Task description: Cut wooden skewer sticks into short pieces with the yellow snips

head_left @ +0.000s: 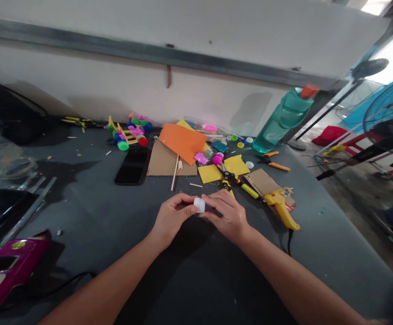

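Note:
Between both hands, just above the dark table, is a small white piece (pixel 199 205) that looks like plastic bottle caps set face to face, with a seam across it. My left hand (pixel 174 215) pinches it from the left between thumb and fingers. From the right, the thumb and fingertips of my right hand (pixel 226 215) grip the same piece. Nearest to the hands lie a thin wooden stick (pixel 175 174), a short white stick (pixel 195 185) and pliers with yellow-black handles (pixel 250 188).
A yellow hot glue gun (pixel 281 208) lies right, its cord trailing. Behind are orange paper (pixel 183 141), cardboard (pixel 156 162), a phone (pixel 133 166), a colourful cap-wheeled model (pixel 128 135) and a teal bottle (pixel 281 122). A purple object (pixel 20 259) sits at left. The table edge (pixel 345 207) runs along the right.

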The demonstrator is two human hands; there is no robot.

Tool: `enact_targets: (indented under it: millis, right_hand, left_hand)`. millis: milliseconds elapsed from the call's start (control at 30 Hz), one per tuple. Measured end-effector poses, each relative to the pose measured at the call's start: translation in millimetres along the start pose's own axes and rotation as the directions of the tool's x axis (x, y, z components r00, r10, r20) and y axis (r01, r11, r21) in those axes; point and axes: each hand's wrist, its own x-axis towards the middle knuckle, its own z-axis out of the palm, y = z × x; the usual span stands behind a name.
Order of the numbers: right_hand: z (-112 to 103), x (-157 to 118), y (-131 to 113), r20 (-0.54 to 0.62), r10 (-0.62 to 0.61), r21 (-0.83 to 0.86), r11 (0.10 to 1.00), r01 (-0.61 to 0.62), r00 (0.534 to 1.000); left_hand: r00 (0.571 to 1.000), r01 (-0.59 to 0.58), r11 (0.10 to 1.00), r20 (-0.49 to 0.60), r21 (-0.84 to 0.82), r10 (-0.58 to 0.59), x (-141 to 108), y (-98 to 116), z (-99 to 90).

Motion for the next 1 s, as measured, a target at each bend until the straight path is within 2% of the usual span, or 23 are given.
enact_targets:
  millis: [200, 467, 667, 1000]
  right_hand:
    - [-0.8, -0.3, 0.5, -0.003, 0.022, 0.009, 1.0, -0.022, 1.0]
    - [-2.7, -0.2, 1.4, 0.009, -0.007, -0.008, 1.0, 0.007, 1.0]
    - [-3.0, 2.1, 0.5, -0.003, -0.012, -0.002, 1.0, 0.012, 1.0]
    - [-1.9, 1.1, 0.1, 0.0, -0.023, -0.022, 0.999, 0.023, 1.0]
  left_hand:
    - [0.999, -0.036, 0.998, 0.014, 0.042, 0.036, -0.9, 2.5, -0.2]
    - [0.995, -0.092, 0.994, 0.055, 0.066, 0.089, -1.1, 4.5, -0.3]
    - [0.999, -0.046, 0.998, 0.025, 0.049, 0.045, -1.4, 1.9, 0.9]
    - [0.999, -0.013, 1.0, 0.043, -0.006, 0.013, 1.2, 0.7, 1.8]
